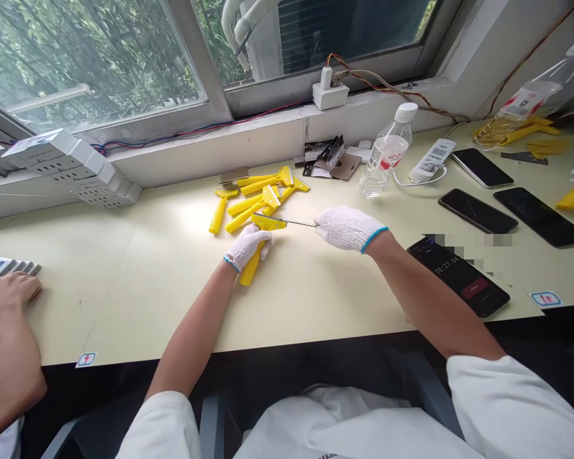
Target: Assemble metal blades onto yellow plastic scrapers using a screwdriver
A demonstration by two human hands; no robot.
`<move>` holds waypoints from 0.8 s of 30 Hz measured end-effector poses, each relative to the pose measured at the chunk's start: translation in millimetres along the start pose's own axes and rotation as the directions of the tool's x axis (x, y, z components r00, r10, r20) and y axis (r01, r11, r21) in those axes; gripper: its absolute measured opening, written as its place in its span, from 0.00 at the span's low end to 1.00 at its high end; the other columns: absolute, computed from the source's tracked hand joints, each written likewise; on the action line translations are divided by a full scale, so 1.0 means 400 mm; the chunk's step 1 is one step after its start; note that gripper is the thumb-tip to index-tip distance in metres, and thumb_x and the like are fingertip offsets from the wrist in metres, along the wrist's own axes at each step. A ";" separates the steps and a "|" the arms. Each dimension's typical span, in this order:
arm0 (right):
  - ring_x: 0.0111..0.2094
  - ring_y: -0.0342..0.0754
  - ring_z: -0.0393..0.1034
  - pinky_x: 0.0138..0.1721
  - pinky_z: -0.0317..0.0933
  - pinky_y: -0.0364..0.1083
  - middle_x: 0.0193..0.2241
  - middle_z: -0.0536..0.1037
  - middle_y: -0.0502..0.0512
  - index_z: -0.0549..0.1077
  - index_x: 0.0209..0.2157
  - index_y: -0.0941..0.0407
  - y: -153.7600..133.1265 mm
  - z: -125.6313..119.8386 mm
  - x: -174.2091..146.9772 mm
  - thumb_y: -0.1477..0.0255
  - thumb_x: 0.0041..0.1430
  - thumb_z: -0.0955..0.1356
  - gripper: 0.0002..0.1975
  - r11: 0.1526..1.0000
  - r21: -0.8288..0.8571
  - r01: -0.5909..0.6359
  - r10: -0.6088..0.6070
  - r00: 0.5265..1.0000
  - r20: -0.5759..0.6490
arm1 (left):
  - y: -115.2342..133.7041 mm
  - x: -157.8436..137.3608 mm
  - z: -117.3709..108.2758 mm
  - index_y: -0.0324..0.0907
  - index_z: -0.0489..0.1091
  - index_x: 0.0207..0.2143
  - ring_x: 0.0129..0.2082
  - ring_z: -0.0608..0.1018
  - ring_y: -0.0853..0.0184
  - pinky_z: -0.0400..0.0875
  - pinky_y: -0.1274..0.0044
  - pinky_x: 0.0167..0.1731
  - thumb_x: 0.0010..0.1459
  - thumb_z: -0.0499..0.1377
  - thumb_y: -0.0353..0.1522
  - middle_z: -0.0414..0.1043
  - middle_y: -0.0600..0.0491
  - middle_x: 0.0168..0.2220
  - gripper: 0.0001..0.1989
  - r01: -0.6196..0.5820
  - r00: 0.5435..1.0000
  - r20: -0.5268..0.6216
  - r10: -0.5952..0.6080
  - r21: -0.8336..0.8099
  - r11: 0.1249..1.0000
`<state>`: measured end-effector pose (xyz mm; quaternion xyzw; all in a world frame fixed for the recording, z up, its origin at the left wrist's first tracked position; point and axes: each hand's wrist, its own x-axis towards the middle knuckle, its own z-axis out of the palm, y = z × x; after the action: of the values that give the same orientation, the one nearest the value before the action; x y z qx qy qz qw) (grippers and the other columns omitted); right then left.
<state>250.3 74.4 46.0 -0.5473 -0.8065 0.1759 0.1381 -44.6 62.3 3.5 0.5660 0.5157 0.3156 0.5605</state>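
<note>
Bare bench [143,274] on my left, clutter ahead
My left grip [249,245] has room leftward; a thin-shafted tool [302,223] bars the gap to my right grip [347,226], yellow scrapers [243,219] lie just beyond, bottle [386,153] and phones [478,211] crowd the right.

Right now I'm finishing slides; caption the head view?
Gloved left hand grips a yellow scraper; gloved right hand holds a slim metal tool at its head.

My right hand [347,228] hides the near end of that thin metal shaft [303,222]; my left hand [249,246] covers the yellow scraper's [252,266] neck. Left edge clips a co-worker's bare hand [13,291]; far right, yellow pieces [545,148] blur.
</note>
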 end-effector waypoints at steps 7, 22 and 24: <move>0.58 0.54 0.77 0.61 0.77 0.56 0.59 0.78 0.65 0.76 0.63 0.62 0.027 0.062 -0.012 0.59 0.75 0.74 0.25 0.997 -0.050 -0.061 0.057 0.995 -0.086 | -0.004 -0.007 0.013 0.42 0.73 0.65 0.17 0.71 0.72 0.66 0.77 0.19 0.65 0.66 0.46 0.82 0.51 0.38 0.31 -0.111 0.993 0.015 0.114 -0.144 0.983; 0.61 0.55 0.75 0.63 0.75 0.57 0.62 0.76 0.67 0.76 0.64 0.61 -0.005 0.137 0.022 0.60 0.77 0.72 0.24 0.988 -0.156 0.014 -0.040 0.985 -0.165 | -0.007 -0.005 -0.012 0.41 0.74 0.64 0.20 0.73 0.69 0.66 0.75 0.17 0.64 0.66 0.50 0.83 0.44 0.45 0.33 -0.124 0.982 0.086 0.168 -0.379 0.917; 0.62 0.55 0.74 0.65 0.74 0.59 0.63 0.76 0.65 0.75 0.65 0.58 -0.024 0.164 0.020 0.59 0.78 0.71 0.24 0.985 -0.167 0.037 -0.062 0.987 -0.147 | -0.007 0.002 -0.018 0.41 0.73 0.65 0.19 0.73 0.68 0.65 0.74 0.16 0.64 0.63 0.55 0.83 0.43 0.44 0.36 -0.112 0.982 0.082 0.169 -0.467 0.877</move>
<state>212.0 70.0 -8.6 -0.5482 -0.8189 0.0634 0.1579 -51.6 64.8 1.7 0.4708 0.3491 0.4339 0.6842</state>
